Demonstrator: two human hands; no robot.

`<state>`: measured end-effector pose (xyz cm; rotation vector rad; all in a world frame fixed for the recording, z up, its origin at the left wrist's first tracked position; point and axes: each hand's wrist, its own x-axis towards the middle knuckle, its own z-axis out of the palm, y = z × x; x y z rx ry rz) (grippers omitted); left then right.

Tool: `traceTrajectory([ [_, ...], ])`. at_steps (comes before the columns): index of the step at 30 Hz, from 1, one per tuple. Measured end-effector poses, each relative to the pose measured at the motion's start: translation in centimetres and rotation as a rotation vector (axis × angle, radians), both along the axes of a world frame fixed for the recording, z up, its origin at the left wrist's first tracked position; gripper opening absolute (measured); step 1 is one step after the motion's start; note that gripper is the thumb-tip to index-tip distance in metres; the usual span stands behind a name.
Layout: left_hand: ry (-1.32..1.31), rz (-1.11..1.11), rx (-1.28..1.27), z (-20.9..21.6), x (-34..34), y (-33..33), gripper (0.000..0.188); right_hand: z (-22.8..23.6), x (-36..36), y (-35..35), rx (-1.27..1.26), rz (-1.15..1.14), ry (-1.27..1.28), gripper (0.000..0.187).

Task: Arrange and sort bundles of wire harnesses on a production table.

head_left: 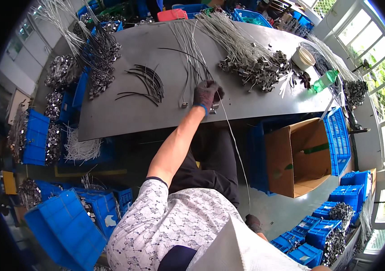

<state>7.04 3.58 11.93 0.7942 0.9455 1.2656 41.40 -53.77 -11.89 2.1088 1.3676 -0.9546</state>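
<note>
My left hand (207,94), in a dark knit glove with a blue cuff, is closed on thin cables at the near edge of the grey table. A long pale cable (234,135) runs from it down past my lap to my right hand (254,222), also gloved, which looks closed at the cable's lower end; its fingers are small and partly hidden. Several more pale cables (185,40) stretch from the left hand toward the table's far side. Small metal connectors (184,105) lie beside the left hand. Short black sleeves (149,81) lie loosely to its left.
The grey table (124,115) carries a large bundle of cables with metal ends (255,67), a white tub (303,58) and a green bottle (326,81). An open cardboard box (279,158) stands below right. Blue crates (66,230) of metal parts line both sides.
</note>
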Motion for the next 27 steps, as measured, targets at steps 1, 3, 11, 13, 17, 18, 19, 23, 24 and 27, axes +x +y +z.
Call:
traceTrajectory([
  [1, -0.194, -0.117, -0.124, -0.9, -0.4, -0.2, 0.016, -0.1, 0.1, 0.0, 0.052, 0.036, 0.03, 0.025],
  [3, -0.253, -0.252, -0.17, -2.9, -0.5, -0.9, 0.018, 0.1, -0.1, 1.0, -0.003, 0.041, 0.042, 0.025],
  [11, 0.348, -0.427, 0.046, -9.9, 7.5, -9.7, 0.022, 10.3, -8.9, 26.7, 0.988, -0.389, 0.755, 0.033],
  [13, 0.457, -0.437, 0.142, -9.7, 7.4, -10.0, 0.024, 13.8, -12.1, 34.3, 1.211, -0.211, 0.695, 0.039],
  [17, 0.343, -0.369, -0.012, -9.2, 4.3, -7.4, 0.024, 17.3, -16.5, 45.1, 1.136, -0.437, 1.019, 0.042],
  [18, 0.493, -0.286, 0.078, -9.4, 3.3, -6.2, 0.023, 17.2, -17.6, 47.2, 1.08, -0.526, 1.066, 0.043],
  [19, 0.537, -0.288, 0.105, -9.8, 2.2, -4.6, 0.024, 16.9, -18.5, 49.0, 1.077, -0.517, 1.099, 0.043],
  [23, 0.727, -0.09, 0.265, -12.5, -3.2, 0.4, 0.024, 15.2, -19.6, 53.6, 1.238, 0.022, 0.784, 0.049],
  [24, 0.569, 0.067, 0.192, -13.1, -5.1, 1.3, 0.024, 14.8, -18.8, 54.5, 1.15, -0.241, 0.979, 0.045],
  [27, 1.141, 0.398, -0.249, -13.8, -15.8, 4.4, 0.045, 13.0, -14.9, 58.4, 1.106, -0.619, 0.994, 0.045],
])
